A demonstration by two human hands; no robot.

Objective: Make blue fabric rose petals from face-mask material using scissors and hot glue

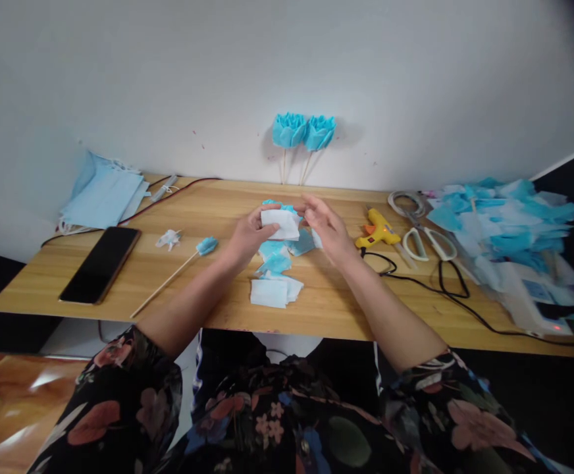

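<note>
My left hand pinches a small white fabric piece between thumb and fingers, above the middle of the table. My right hand is at that piece's right edge, its fingers stretched out and apart; whether a fingertip touches the piece I cannot tell. Under and behind the hands lie several blue and white fabric pieces, among them a blue piece. Closer to the front edge is a small stack of white pieces. A wooden stick with a blue fabric bud rests left of my left forearm.
Two blue fabric flowers on sticks lean against the wall. Left are face masks and a phone. Right are a yellow glue gun with its cable, scissors, a fabric heap and a white power strip.
</note>
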